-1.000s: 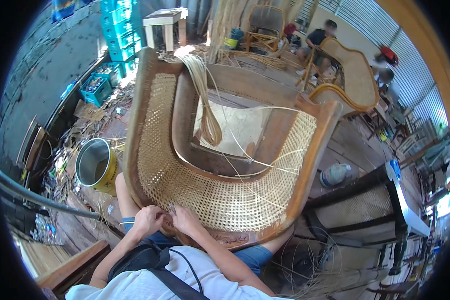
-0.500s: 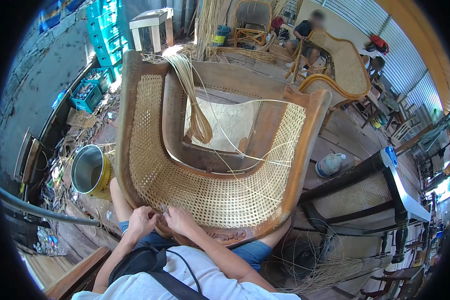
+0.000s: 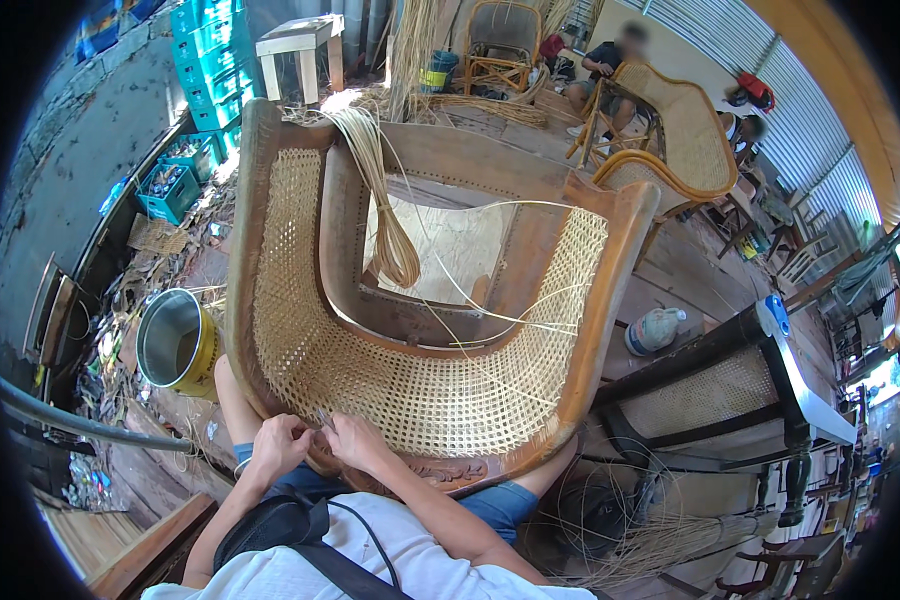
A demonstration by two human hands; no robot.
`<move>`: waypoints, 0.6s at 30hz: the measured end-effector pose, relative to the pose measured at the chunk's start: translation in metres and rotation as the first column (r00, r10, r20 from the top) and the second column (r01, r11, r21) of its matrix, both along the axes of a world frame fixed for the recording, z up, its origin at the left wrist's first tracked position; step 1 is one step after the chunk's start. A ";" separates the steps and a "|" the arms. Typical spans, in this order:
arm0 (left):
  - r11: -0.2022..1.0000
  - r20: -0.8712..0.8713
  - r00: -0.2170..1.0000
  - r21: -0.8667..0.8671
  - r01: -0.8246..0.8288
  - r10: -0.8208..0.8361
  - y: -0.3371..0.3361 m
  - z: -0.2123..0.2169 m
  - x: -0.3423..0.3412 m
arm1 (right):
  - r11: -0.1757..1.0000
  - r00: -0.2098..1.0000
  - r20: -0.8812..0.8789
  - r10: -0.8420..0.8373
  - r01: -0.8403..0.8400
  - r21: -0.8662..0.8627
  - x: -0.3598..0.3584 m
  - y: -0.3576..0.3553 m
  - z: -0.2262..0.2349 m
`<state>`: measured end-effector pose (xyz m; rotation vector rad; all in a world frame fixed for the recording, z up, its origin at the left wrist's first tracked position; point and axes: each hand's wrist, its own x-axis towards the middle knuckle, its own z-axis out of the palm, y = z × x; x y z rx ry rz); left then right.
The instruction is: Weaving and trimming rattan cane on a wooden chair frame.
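Two hands work cane at the near rim of a wooden chair frame lying across a seated person's lap.

The left hand [image 3: 278, 445] and right hand [image 3: 355, 440] sit close together, fingers pinched on a thin cane strand [image 3: 322, 418] at the woven panel's [image 3: 410, 385] lower edge; whether they touch is unclear. The chair frame [image 3: 610, 290] rests against the knees. A bundle of cane [image 3: 385, 210] hangs over its far rail. A yellow metal bucket [image 3: 175, 342] stands on the floor just left of the frame.
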<state>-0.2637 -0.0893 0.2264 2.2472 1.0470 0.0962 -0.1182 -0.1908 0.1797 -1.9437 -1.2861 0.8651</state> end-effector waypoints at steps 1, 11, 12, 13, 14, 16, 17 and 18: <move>1.000 0.002 1.000 0.000 0.002 -0.002 0.000 -0.001 -0.001 | 1.000 1.000 -0.004 0.007 -0.007 -0.004 0.000 0.000 0.001; 1.000 -0.019 1.000 0.005 -0.014 0.014 0.001 0.002 0.001 | 0.999 1.000 -0.014 -0.022 0.023 0.034 0.000 0.000 0.005; 1.000 -0.030 0.999 0.013 -0.014 0.014 0.000 0.002 0.002 | 0.999 1.000 -0.010 -0.026 0.026 0.041 0.000 0.000 0.005; 1.000 -0.028 1.000 0.012 -0.010 0.011 0.000 0.002 0.002 | 0.998 1.000 -0.007 -0.029 0.029 0.049 0.000 0.000 0.004; 1.000 -0.028 1.000 0.015 -0.009 0.009 -0.001 0.002 0.003 | 0.998 0.999 -0.005 -0.032 0.032 0.049 0.000 -0.001 0.003; 1.000 -0.027 1.000 0.017 -0.007 0.007 -0.001 0.003 0.004 | 0.999 1.000 -0.016 -0.027 0.027 0.047 0.001 0.000 0.001; 1.000 -0.033 0.999 0.000 -0.012 0.012 -0.001 0.004 0.005 | 0.999 0.999 -0.015 -0.028 0.029 0.046 0.002 -0.001 0.000; 1.000 -0.040 0.999 -0.014 -0.020 0.020 -0.001 0.006 0.005 | 0.998 1.000 -0.016 -0.025 0.025 0.049 0.002 -0.001 0.003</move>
